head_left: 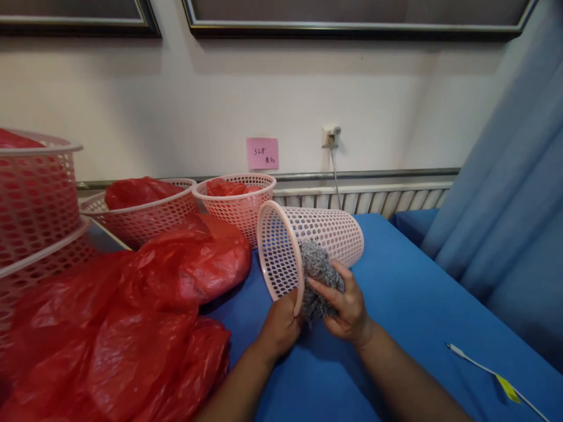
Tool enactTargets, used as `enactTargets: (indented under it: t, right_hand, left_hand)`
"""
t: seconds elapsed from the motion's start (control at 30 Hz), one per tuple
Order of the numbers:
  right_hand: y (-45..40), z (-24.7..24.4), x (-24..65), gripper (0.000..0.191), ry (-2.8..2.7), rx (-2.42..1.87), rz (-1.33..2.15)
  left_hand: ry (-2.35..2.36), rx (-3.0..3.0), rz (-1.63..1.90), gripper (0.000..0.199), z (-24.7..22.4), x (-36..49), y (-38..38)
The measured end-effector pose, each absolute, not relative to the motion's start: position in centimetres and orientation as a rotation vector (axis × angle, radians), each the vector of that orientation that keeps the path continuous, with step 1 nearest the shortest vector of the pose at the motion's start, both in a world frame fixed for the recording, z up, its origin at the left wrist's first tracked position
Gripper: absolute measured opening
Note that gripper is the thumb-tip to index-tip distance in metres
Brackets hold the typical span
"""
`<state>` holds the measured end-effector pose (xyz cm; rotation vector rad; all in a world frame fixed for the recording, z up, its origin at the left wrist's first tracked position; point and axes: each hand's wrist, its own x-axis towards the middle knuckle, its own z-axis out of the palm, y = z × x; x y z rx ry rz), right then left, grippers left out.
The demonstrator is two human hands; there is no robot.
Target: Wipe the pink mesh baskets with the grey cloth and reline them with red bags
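Observation:
A pink perforated plastic wastebasket (329, 225) lies tipped on its side over the blue tabletop, its mouth facing left. My left hand (281, 322) is closed around the near, lower part of its rim. In my right hand (349, 305) is a fuzzy grey cloth (319, 275), pressed against the outside of the basket just behind the rim. The fingers spread over the cloth, and its lower end hangs beside my left hand.
Crumpled red plastic bags (145, 310) cover the left side of the blue table (413, 305). Behind them stand baskets (237, 202) with red bags inside, and stacked baskets (39, 199) rise at far left. A white cable (479, 366) lies at right, near a blue curtain (505, 193).

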<state>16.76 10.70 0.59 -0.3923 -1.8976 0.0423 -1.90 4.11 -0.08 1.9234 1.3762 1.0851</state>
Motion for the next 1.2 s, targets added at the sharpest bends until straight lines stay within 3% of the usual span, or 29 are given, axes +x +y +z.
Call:
enactTargets:
  t: [0.23,0.33,0.4,0.47,0.6,0.73,0.87,1.03,1.2]
  right_hand:
    - [17.8,-1.5,20.7,0.055,-1.369,-1.157,0.156]
    - [16.3,-0.8,20.5,0.057,-1.469,-0.951,0.078]
    - [14.1,0.1,19.6,0.059,-1.645,-0.720,0.014]
    - [11.8,0.8,18.4,0.062,-1.810,-0.520,-0.021]
    - [8.9,1.6,16.6,0.065,-1.927,-0.302,-0.069]
    - [8.1,1.6,16.3,0.071,-1.952,-0.239,-0.094]
    - [10.9,0.8,17.9,0.065,-1.794,-0.566,-0.074]
    - [16.7,-0.3,20.8,0.054,-1.262,-1.189,0.244]
    - [14.0,0.1,20.2,0.060,-1.393,-0.945,0.170]
  left_hand:
    - [1.406,1.962,0.938,0.043,0.7,-1.8,4.3]
    - [1.415,2.005,0.847,0.057,0.8,-1.4,3.8]
    - [1.391,2.000,0.924,0.079,0.7,-1.2,3.5]
    - [1.313,1.953,1.076,0.087,0.6,-1.1,3.1]
    - [1.107,1.764,1.306,0.085,1.0,-1.2,2.6]
    - [1.100,1.742,1.269,0.075,1.8,-1.8,2.6]
    - [1.175,1.841,1.193,0.064,2.0,-1.9,2.9]
    - [1.401,1.909,1.002,0.045,1.5,-0.7,3.2]
    - [1.383,2.008,0.879,0.038,-0.1,-0.3,4.0]
